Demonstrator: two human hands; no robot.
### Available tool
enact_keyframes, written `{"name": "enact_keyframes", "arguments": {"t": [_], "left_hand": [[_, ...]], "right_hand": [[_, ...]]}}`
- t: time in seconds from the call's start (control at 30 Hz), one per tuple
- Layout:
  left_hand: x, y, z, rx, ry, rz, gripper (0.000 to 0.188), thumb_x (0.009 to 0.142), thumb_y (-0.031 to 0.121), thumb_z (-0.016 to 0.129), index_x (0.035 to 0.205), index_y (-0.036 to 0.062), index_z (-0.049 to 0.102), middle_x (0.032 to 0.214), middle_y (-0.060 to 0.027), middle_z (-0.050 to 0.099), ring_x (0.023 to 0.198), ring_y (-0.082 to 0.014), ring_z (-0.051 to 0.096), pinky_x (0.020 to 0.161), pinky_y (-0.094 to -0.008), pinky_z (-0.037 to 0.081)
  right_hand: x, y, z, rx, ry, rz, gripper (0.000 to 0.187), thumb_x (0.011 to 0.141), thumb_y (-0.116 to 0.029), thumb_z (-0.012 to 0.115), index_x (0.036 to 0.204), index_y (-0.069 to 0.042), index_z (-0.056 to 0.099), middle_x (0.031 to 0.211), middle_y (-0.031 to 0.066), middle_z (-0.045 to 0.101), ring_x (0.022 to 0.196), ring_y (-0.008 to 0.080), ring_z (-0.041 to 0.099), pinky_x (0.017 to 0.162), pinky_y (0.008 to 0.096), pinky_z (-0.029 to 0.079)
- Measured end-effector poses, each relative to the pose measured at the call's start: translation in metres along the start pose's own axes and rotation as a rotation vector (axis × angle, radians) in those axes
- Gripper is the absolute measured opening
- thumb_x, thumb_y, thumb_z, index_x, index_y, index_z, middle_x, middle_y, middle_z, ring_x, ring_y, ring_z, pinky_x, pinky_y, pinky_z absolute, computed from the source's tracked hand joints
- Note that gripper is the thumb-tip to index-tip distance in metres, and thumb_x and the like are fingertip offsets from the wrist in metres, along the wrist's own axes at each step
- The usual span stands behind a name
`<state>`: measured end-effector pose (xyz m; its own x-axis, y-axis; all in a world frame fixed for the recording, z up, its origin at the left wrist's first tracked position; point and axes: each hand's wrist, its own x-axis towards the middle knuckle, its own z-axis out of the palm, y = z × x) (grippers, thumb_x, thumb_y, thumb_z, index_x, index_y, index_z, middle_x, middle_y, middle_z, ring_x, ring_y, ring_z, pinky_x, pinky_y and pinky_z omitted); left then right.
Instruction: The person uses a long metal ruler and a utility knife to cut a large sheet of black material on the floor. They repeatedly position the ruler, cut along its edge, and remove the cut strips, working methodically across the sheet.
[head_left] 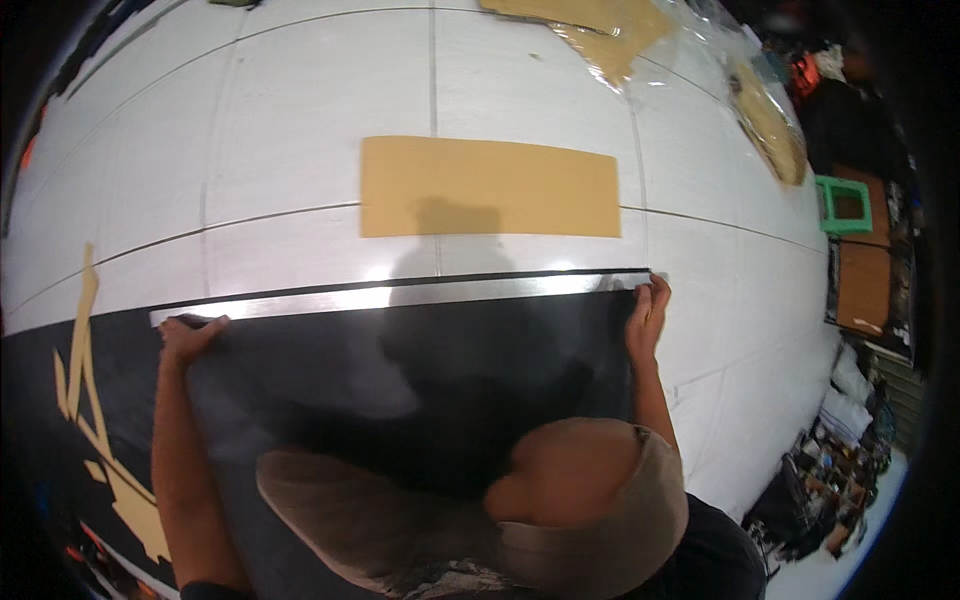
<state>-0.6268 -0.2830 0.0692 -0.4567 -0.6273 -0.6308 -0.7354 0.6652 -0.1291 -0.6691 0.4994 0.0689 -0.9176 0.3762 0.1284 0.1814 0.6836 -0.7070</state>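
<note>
The left hand (190,338) grips the left end of a long, narrow, flat strip of shiny silver metal (440,291), its thumb stretched along the near edge and its fingers bent close to the tip. The right hand (650,300) grips the other end, thumb and fingers bent around the corner. The silver strip spans the whole gap between the two hands, tilting slightly so that the right hand sits farther from the body than the left. It lies on a large, smooth black sheet (300,365), just inside the sheet's far edge; a thin black margin shows beyond it. The black sheet reaches from between the hands back toward the body and out past the left hand, while its right edge runs just beside the right forearm.

Straight ahead of the gap between the hands, a flat tan rectangular sheet (490,185) lies apart from the strip on a broad white table (320,100) marked with dark lines. To the left of the left hand, narrow, pointed tan offcuts (80,370) lie on the black sheet, with a wider jagged tan piece (140,515) nearer the body. Far beyond the right hand are clear plastic wrapping (685,45) and tan pieces. Well to the right of that hand, past the table, stand a green plastic stool (845,205) and a brown box-like item (863,280); nearer the body on that side is a mixed heap of items (820,480). A grey-brown fabric cap (370,510) hides part of the black sheet between the forearms.
</note>
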Motion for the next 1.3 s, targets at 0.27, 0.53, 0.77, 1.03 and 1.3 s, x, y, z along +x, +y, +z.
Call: {"name": "enact_keyframes", "arguments": {"t": [0.27,0.53,0.77,1.03,1.3], "left_hand": [[0.001,0.003,0.011,-0.088,0.089,0.001,0.152,0.055,0.077,0.085,0.146,-0.0231,0.016,0.157,-0.0395,0.015,0.149,-0.0478,0.023,0.119,-0.0508,0.031],[0.026,-0.02,0.021,-0.023,0.112,0.009,0.156,0.053,0.083,0.082,0.147,-0.0216,0.016,0.159,-0.039,0.014,0.15,-0.0478,0.023,0.119,-0.0513,0.031],[0.02,-0.01,0.021,-0.014,0.096,-0.011,0.157,0.052,0.084,0.081,0.149,-0.0201,0.014,0.16,-0.0376,0.014,0.149,-0.0473,0.025,0.117,-0.0521,0.034],[-0.009,0.014,0.006,0.046,0.024,-0.039,0.157,0.056,0.086,0.075,0.151,-0.0196,0.01,0.161,-0.0383,0.01,0.153,-0.0462,0.013,0.122,-0.0509,0.024],[-0.023,0.028,0.002,0.068,0.029,-0.064,0.155,0.06,0.084,0.076,0.152,-0.0201,0.007,0.162,-0.039,0.006,0.154,-0.0473,0.011,0.123,-0.0499,0.024]], "right_hand": [[0.047,0.038,-0.02,0.219,0.022,0.202,0.031,0.106,-0.021,0.053,0.122,0.003,0.063,0.099,0.009,0.066,0.09,0.0136,0.061,0.081,0.0281,0.049],[0.052,0.05,-0.015,-0.042,0.125,0.122,0.029,0.104,-0.023,0.058,0.115,0.003,0.064,0.101,0.0141,0.07,0.093,0.0208,0.067,0.084,0.033,0.053],[0.05,0.047,-0.02,-0.162,0.125,0.129,0.023,0.102,-0.019,0.057,0.111,0.002,0.063,0.102,0.0178,0.07,0.096,0.0288,0.069,0.085,0.0384,0.054],[0.053,0.029,-0.023,-0.288,0.054,0.027,0.022,0.102,-0.018,0.057,0.108,0.002,0.063,0.099,0.0208,0.069,0.093,0.0336,0.069,0.082,0.0409,0.054],[0.033,0.011,-0.009,-0.366,-0.11,-0.113,0.019,0.102,-0.017,0.056,0.106,0.001,0.062,0.099,0.0218,0.067,0.093,0.0402,0.066,0.083,0.0443,0.052]]}}
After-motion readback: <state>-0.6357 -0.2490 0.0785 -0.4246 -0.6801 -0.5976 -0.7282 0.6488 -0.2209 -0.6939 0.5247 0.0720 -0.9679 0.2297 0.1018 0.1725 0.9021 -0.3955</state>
